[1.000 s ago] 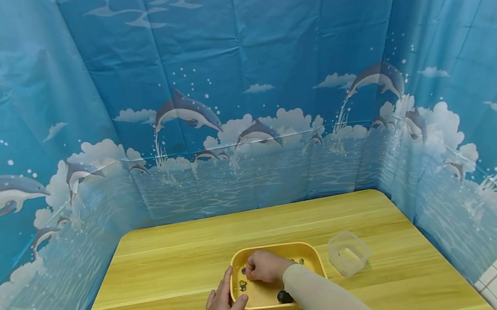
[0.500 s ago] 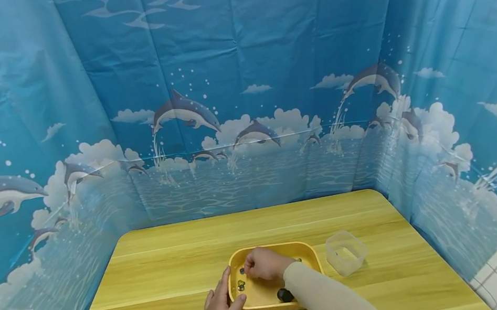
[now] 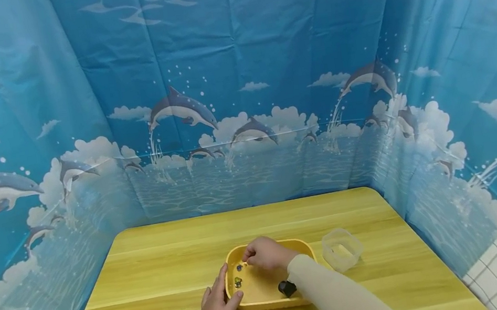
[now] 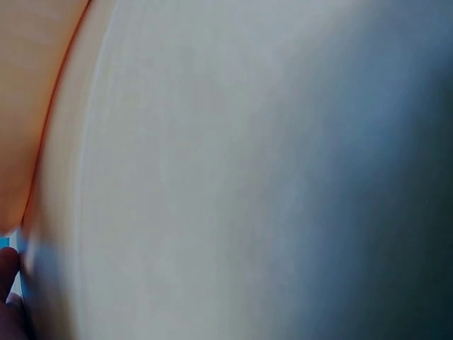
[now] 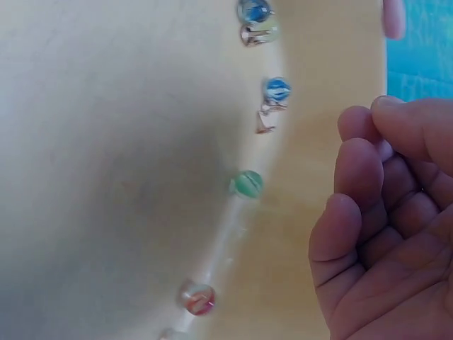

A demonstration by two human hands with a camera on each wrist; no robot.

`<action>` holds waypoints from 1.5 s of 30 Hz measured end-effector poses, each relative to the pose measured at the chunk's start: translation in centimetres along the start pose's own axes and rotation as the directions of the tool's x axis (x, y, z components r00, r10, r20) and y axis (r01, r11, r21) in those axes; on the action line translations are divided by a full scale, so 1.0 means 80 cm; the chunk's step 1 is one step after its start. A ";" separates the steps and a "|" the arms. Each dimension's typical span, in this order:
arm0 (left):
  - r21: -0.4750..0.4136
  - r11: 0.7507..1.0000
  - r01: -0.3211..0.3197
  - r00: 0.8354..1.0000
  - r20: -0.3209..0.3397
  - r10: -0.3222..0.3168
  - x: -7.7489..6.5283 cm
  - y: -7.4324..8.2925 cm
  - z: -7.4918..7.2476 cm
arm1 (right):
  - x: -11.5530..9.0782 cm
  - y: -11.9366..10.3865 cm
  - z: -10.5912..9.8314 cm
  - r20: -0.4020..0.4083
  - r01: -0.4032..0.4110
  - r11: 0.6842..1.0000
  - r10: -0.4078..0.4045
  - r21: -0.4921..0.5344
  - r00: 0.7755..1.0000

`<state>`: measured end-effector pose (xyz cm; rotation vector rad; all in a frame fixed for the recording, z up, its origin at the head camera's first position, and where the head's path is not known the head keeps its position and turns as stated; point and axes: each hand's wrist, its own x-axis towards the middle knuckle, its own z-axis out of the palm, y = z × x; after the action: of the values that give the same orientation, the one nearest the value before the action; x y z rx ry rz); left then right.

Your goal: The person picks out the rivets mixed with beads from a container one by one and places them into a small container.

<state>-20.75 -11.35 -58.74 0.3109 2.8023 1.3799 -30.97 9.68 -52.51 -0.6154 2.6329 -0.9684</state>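
Observation:
My left hand (image 3: 215,308) rests against the left end of a yellow tray (image 3: 269,304), its fingers along the outside and its thumb on the near-left rim. My right hand (image 3: 266,253) is over the tray's far-left part with thumb and index fingertip pinched together. In the right wrist view a small pale glint of a marble (image 5: 384,149) shows between the fingers; most of it is hidden. Glass marbles lie along the tray's edge: blue (image 5: 277,89), green (image 5: 248,184) and red-streaked (image 5: 199,298). Another blue marble (image 5: 255,10) sits near the top. The left wrist view is mostly blurred.
A clear plastic box (image 3: 342,250) stands on the wooden table (image 3: 163,262) right of the tray. A black object (image 3: 287,288) sits by my right wrist, over the tray. Dolphin-printed blue curtains (image 3: 237,72) surround the table's back and sides.
My right hand has shifted slightly toward the far side of the tray, and the black object at its wrist has turned with it. The left hand keeps its place on the tray.

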 end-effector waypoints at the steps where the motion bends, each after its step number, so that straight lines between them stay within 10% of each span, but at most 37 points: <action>1: 0.000 1.000 0.006 1.000 0.002 -0.006 0.000 0.000 0.000 | -0.001 -0.002 -0.003 0.002 -0.005 1.000 0.005 0.005 1.000; 45: -0.013 1.000 0.020 1.000 0.012 -0.020 -0.001 -0.002 -0.001 | -0.070 0.021 -0.122 -0.125 -0.006 0.993 0.020 0.118 0.992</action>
<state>-20.73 -11.52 -58.79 0.2888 2.7784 1.3872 -30.33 18.90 -45.82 -0.5249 2.6604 -1.1844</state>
